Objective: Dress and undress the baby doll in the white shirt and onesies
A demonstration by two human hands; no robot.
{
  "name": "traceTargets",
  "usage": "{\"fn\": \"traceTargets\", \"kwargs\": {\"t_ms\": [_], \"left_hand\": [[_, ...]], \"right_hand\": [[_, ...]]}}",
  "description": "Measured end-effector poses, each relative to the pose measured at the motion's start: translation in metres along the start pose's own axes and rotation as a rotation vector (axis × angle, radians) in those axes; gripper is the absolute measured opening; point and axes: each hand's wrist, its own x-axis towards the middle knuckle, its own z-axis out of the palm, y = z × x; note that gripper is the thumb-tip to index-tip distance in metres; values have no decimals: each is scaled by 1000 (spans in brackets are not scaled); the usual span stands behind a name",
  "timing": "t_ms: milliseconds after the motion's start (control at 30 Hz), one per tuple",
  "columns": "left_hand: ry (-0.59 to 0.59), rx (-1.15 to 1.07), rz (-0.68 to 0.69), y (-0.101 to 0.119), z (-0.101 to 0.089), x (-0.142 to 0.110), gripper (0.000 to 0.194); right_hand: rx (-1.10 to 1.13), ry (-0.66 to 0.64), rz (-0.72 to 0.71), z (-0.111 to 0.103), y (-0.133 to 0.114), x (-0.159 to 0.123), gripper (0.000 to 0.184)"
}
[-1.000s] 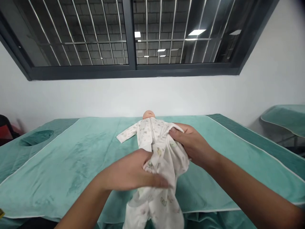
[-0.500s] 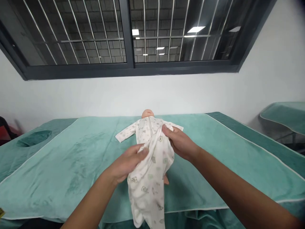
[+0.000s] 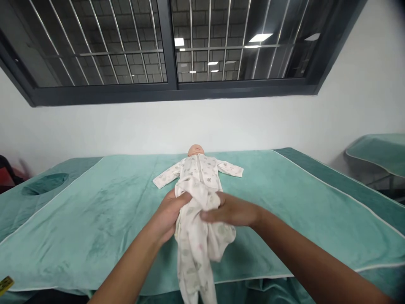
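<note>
Between my hands hangs a pair of white printed baby pants (image 3: 194,257), bunched at the top, with the legs dangling over the front of the bed. My left hand (image 3: 169,215) is closed on the left side of the bunched cloth, thumb on top. My right hand (image 3: 230,210) grips the right side, its thumb pressed over the folds. Behind them a baby doll (image 3: 195,149) lies on its back, head toward the wall. It wears a white printed long-sleeved top (image 3: 201,166), with both sleeves spread out. The pants and my hands hide the doll's lower body.
A teal cover (image 3: 104,219) is spread over the massage bed, which has a face hole (image 3: 46,184) at its left end. A white wall and a barred window (image 3: 175,86) stand behind. Another teal-covered surface (image 3: 378,154) is at the right.
My right hand has moved down and left, closer to my left hand, gathering the pants' cloth. My left hand has shifted slightly. The doll's right-side sleeve and chest now show more.
</note>
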Motion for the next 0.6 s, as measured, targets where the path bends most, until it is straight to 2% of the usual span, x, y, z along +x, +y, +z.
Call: {"fn": "traceTargets", "kwargs": {"t_ms": [100,167,200,233,300,367,433,500,600], "left_hand": [[-257,69,-137,-3,-11,-6,61],[-401,111,-206,-4,-17,-10,64],[-398,90,-188,-4,-19,-11,64],[-344,40,-133,-4,-19,-11,62],[-161,-96,13,-4,-16,-10,59],[-8,-183,87,-5,-10,-8,57],[74,-176,50,-6,-4,-7,52],[146,-111,-2,-8,-1,-8,46],[219,39,-51,-8,-2,-11,42]], "right_hand": [[241,274,-158,-5,3,3,40],[357,331,-195,-6,7,4,40],[403,330,-200,-6,10,3,40],[439,319,-202,-5,13,2,40],[447,271,-180,0,21,-1,40],[361,149,-100,5,28,-3,40],[255,0,3,9,34,-3,36],[172,-94,76,9,39,-1,32],[142,-110,102,4,44,2,34]]}}
